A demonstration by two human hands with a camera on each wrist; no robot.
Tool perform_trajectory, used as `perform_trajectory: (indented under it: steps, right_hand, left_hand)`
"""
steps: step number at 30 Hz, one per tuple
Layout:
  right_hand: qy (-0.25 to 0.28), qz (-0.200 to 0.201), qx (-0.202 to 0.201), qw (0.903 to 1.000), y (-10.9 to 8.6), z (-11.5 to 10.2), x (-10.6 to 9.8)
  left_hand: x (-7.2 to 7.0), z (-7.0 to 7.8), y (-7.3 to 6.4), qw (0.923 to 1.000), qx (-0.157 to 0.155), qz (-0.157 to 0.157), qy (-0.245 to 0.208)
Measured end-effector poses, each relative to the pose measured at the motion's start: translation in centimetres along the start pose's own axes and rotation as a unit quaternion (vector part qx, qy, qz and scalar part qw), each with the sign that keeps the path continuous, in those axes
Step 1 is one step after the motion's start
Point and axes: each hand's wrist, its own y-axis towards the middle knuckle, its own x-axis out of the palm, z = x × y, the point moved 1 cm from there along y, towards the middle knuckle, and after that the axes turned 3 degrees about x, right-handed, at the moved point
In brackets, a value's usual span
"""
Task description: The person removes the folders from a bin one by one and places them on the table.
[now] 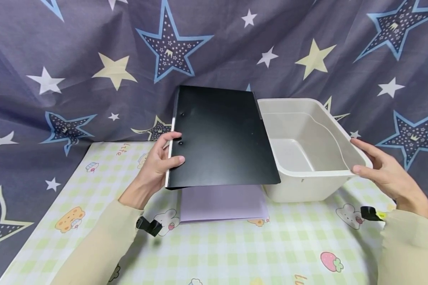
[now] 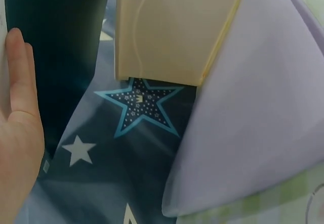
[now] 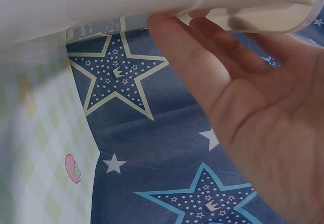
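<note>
My left hand (image 1: 155,164) grips a black ring binder (image 1: 221,138) by its left edge, the thumb on the front cover. The binder is tilted above the table, and its right side overlaps the left rim of a white plastic bin (image 1: 317,173). On the bin's right rim, my right hand (image 1: 394,176) holds on with thumb and fingers. Below the binder lies a light purple folder (image 1: 221,204), its upper part hidden. In the left wrist view, the purple folder (image 2: 253,107) fills the right side. The bin's outside (image 3: 101,6) crosses the top of the right wrist view.
A green-and-white checked tablecloth (image 1: 214,253) with cartoon prints covers the table. Behind it hangs a dark blue curtain (image 1: 221,59) patterned with stars, close to the bin and binder. Small black devices (image 1: 149,226) sit at both wrists.
</note>
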Motion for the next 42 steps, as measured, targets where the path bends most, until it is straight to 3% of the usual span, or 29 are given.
perform_trajectory:
  steps: [26, 42]
  right_hand:
    - [-0.012, -0.002, 0.002, 0.9999, 0.3, -0.4, 0.1]
    - [0.004, -0.008, -0.01, 0.9999, 0.0, -0.2, 0.1]
  left_hand:
    - [-5.0, -0.4, -3.4, 0.9992, -0.015, -0.03, 0.02]
    - [-6.2, -0.6, -4.1, 0.999, -0.018, -0.028, 0.031]
